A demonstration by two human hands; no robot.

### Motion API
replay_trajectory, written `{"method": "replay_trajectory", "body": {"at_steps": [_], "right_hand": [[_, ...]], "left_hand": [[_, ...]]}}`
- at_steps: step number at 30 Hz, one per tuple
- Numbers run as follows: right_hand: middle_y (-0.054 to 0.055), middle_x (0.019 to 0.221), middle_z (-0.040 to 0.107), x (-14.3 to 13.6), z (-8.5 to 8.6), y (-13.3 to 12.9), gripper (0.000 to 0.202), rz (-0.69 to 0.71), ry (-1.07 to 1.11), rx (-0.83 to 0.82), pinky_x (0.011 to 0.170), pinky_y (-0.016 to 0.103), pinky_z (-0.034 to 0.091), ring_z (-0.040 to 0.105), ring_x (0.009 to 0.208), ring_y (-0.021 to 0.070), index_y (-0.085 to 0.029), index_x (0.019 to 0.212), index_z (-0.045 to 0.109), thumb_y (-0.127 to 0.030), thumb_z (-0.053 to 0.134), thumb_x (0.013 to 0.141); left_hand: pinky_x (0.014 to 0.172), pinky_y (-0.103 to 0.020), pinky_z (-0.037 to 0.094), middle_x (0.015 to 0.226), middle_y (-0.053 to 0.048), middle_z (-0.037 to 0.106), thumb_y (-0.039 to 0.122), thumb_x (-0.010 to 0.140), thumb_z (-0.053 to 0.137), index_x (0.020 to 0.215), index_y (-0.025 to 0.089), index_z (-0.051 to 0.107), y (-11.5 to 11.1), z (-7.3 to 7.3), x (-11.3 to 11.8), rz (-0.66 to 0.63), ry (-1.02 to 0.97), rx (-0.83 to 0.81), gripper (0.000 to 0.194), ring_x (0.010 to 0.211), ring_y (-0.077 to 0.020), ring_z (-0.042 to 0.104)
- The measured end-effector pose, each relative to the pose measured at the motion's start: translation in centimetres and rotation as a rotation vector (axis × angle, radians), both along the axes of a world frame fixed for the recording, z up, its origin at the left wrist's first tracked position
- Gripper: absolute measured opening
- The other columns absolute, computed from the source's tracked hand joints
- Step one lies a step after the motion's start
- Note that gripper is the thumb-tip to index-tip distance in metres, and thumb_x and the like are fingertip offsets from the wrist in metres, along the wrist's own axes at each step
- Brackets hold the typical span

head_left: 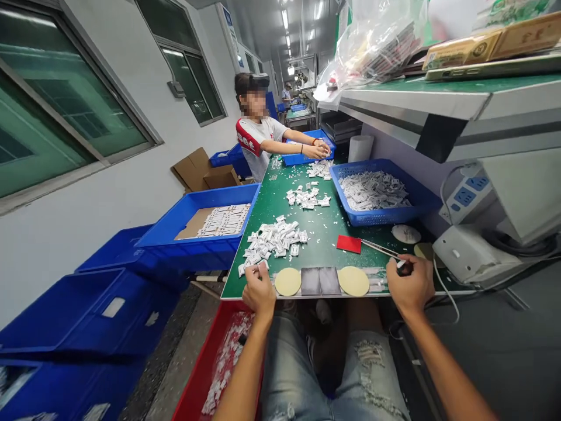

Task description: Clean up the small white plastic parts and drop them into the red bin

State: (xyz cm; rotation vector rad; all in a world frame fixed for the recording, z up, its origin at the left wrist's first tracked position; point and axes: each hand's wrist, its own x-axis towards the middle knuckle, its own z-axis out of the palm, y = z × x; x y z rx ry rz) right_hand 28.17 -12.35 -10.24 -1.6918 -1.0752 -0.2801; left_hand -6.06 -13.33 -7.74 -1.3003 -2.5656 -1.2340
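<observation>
This is a factory workshop with hand-assembly stations: a long green-topped bench (315,225) heaped with small white plastic parts (274,240), a perforated blue plastic basket (372,217) full of more, stacked blue plastic crates (87,316), a co-worker (258,128) alongside, and strip lights (284,19) receding overhead.

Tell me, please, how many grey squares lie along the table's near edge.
2, side by side: the left square next to one yellow disc, the right square next to the other disc. Neither looks hidden.

The basket (372,219) lies on the table (263,292), right of the scattered pieces (276,238).
</observation>
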Motion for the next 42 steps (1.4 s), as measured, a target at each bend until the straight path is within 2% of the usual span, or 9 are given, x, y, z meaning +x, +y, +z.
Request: {"method": "replay_trajectory", "body": {"at_steps": [3,6,11,16,20,26,35,42], "right_hand": [[0.009,0.092,0.063,0.0,-0.7,0.3,0.019,-0.015,-0.037,0.023,0.075,0.036,0.043,0.057,0.092,0.0257,-0.02,0.094,0.066,-0.024,0.054,0.079],[0.009,0.09,0.062,0.2,-1.3,0.5,0.022,0.0,-0.089,0.061,0.075,0.037,0.044,0.058,0.09,0.0253,-0.021,0.091,0.07,-0.021,0.052,0.079],[0.01,0.085,0.06,0.2,-0.8,0.5,0.024,0.016,-0.096,0.108,0.082,0.044,0.043,0.057,0.092,0.0274,-0.021,0.087,0.071,-0.018,0.05,0.076],[0.01,0.084,0.058,-0.2,0.1,-0.1,0.026,0.024,-0.096,0.048,0.083,0.045,0.044,0.055,0.092,0.027,-0.019,0.089,0.071,-0.015,0.048,0.076],[0.012,0.098,0.057,-0.1,-0.5,0.0,0.033,0.035,-0.099,-0.04,0.091,0.043,0.04,0.051,0.103,0.0264,-0.018,0.101,0.069,-0.014,0.044,0.08],[0.013,0.1,0.055,-0.1,-1.2,0.4,0.034,0.017,-0.106,-0.064,0.092,0.043,0.037,0.048,0.104,0.0265,-0.017,0.104,0.068,-0.013,0.041,0.083],[0.013,0.098,0.056,-0.3,-0.8,0.4,0.031,-0.025,-0.105,-0.018,0.089,0.043,0.038,0.048,0.101,0.027,-0.016,0.1,0.069,-0.013,0.043,0.083],[0.012,0.097,0.058,-0.4,-1.2,0.6,0.031,-0.046,-0.067,0.038,0.088,0.043,0.037,0.05,0.102,0.0274,-0.019,0.102,0.07,-0.013,0.046,0.083]], "left_hand": [[0.062,-0.027,0.036,0.09,-0.008,0.075,0.049,0.094,0.045,0.098,0.023,0.055,-0.3,-0.1,0.4,0.039,0.004,0.039,0.028,0.08,-0.0242,0.069],[0.061,-0.027,0.036,0.089,-0.008,0.075,0.048,0.093,0.048,0.095,0.023,0.055,-0.5,0.1,0.6,0.063,0.0,0.084,0.026,0.078,-0.0239,0.069],[0.059,-0.027,0.035,0.084,-0.007,0.074,0.047,0.092,0.049,0.091,0.023,0.055,-0.6,0.4,0.8,0.07,0.019,0.119,0.025,0.073,-0.0229,0.069],[0.057,-0.026,0.033,0.085,-0.008,0.074,0.044,0.092,0.05,0.093,0.021,0.055,-1.1,1.0,0.9,0.051,0.065,0.059,0.024,0.072,-0.0221,0.068],[0.058,-0.026,0.033,0.088,-0.01,0.073,0.046,0.095,0.043,0.103,0.02,0.054,-1.1,1.1,0.8,0.022,0.124,-0.023,0.029,0.077,-0.0229,0.067],[0.06,-0.027,0.035,0.083,-0.01,0.071,0.051,0.095,0.041,0.105,0.021,0.054,-0.9,0.7,0.7,-0.012,0.149,-0.065,0.034,0.076,-0.0251,0.066],[0.061,-0.027,0.035,0.09,-0.01,0.072,0.047,0.096,0.042,0.11,0.021,0.053,-0.9,0.4,0.7,0.0,0.103,0.039,0.032,0.076,-0.0236,0.066],[0.068,-0.03,0.037,0.106,-0.014,0.068,0.039,0.1,0.032,0.12,0.018,0.048,-0.7,-0.4,0.1,0.056,0.091,0.177,0.033,0.086,-0.0238,0.065]]}}
